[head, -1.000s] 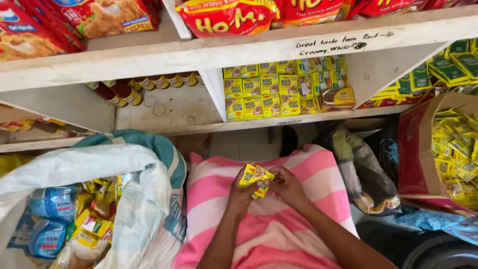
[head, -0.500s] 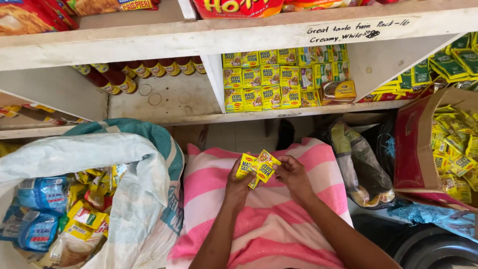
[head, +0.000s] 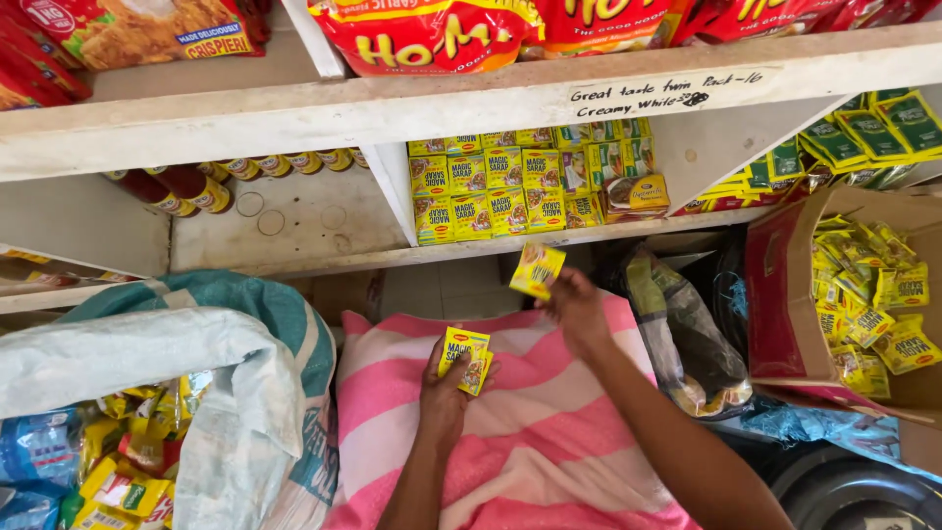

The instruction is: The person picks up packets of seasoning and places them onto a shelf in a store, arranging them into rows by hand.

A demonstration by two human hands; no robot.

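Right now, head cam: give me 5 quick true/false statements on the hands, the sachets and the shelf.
1. The right hand holds one yellow sachet raised toward the shelf. True.
2. The left hand is empty. False: it grips a small stack of yellow sachets.
3. Both hands are over a pink-and-white striped cloth. True.
4. The shelf compartment straight ahead holds only bottles. False: it holds rows of yellow sachets; the bottles lie in the compartment to the left.
5. The cardboard box on the right is shut. False: it is open, with loose yellow sachets inside.
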